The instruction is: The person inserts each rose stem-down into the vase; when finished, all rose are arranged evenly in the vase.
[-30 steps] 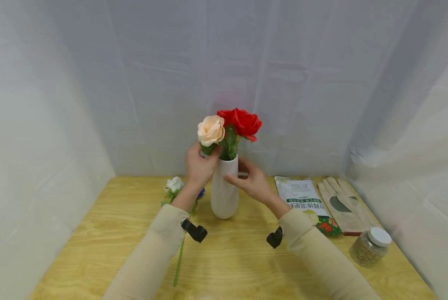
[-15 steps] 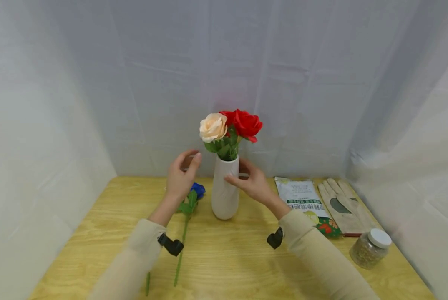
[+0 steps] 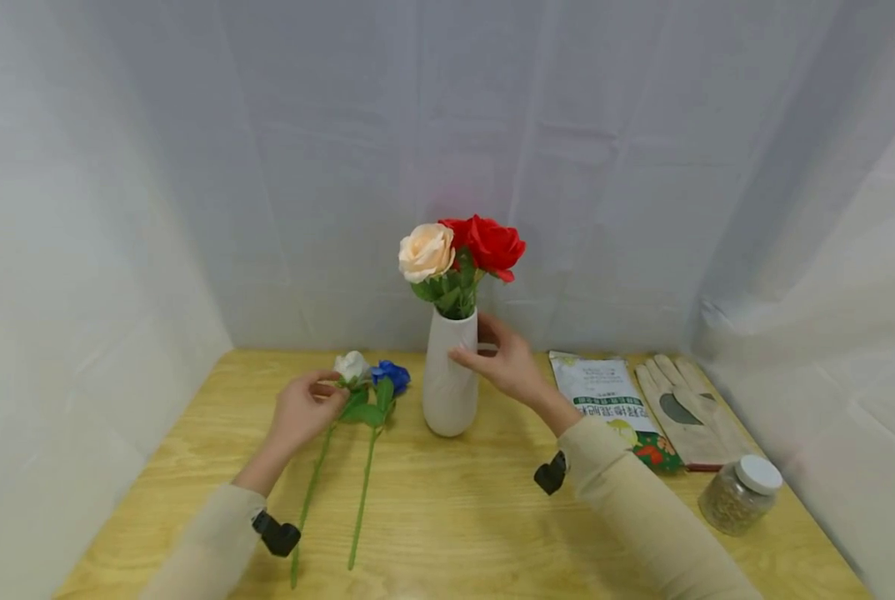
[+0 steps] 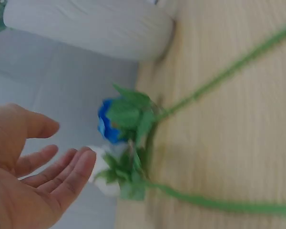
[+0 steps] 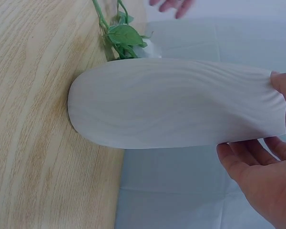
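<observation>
While the right hand [image 3: 503,365] curves round the neck of the white vase [image 3: 449,375], thumb on the near side and fingers behind, the left hand [image 3: 302,410] lies low on the wooden surface [image 3: 455,517] with its fingers at the white rose [image 3: 351,366]. From the left wrist view that hand is open, fingers [image 4: 71,174] loosely extended and slightly apart, their tips at the pale bloom [image 4: 105,174]; whether they actually touch it or just hover beside it is hard to say, as the picture is blurred. The white rose lies flat, its head just beyond the left fingertips and its green stem running back along the surface beside the left wrist. A blue rose [image 3: 392,375] lies parallel to it, on the side toward the vase, its head between the left hand and the vase's base. The vase stands upright between the two hands, close against the right palm and apart from the left. A peach rose [image 3: 426,252] and a red rose [image 3: 491,244] stand in it, above the right hand. Out past the right forearm lie a printed packet [image 3: 608,400], a pair of pale gloves [image 3: 687,410] and, nearer the elbow, a small glass jar [image 3: 740,493] with a white lid.
</observation>
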The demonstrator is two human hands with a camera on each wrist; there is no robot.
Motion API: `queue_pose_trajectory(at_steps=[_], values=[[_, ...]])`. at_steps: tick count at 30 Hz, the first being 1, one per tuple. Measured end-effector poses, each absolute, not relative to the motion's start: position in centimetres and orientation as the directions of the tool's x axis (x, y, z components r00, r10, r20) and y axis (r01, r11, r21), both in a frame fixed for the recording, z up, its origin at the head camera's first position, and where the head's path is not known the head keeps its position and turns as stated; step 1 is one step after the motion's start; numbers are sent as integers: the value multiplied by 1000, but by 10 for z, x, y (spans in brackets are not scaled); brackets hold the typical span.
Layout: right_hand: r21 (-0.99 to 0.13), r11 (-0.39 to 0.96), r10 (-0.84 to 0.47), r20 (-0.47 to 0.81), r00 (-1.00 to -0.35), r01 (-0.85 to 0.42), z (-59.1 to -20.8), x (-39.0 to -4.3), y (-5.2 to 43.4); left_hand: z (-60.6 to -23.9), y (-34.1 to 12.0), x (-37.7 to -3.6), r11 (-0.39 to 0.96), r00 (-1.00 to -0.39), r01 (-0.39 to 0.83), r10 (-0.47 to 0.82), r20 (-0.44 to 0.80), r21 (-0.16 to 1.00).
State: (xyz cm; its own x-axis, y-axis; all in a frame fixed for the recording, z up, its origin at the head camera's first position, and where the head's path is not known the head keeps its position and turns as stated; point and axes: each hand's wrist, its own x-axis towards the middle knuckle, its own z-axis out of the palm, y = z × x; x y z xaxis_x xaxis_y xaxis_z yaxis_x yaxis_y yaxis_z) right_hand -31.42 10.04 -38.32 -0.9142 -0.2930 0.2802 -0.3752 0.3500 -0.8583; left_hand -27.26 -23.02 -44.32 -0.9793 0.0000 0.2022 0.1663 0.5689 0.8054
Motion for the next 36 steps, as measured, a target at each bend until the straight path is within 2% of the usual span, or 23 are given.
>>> queue_pose_trajectory(at_steps=[7,17,29,36], values=[[-863,345,-294,274,-916,-369,-381,-313,100,-464,-249,-266,600,-993,115,51,106,792],[-859,351,-294,276,-915,-372,-382,-314,100,-483,-258,-260,704,-999,34,11,37,709],[-860,341,-291,286,-913,-379,-383,-314,100,-493,-259,-264,657,-999,-20,14,-38,754],[-861,347,-288,280,-916,-372,-381,-313,101,-484,-260,-263,524,-984,-158,-10,-179,837]])
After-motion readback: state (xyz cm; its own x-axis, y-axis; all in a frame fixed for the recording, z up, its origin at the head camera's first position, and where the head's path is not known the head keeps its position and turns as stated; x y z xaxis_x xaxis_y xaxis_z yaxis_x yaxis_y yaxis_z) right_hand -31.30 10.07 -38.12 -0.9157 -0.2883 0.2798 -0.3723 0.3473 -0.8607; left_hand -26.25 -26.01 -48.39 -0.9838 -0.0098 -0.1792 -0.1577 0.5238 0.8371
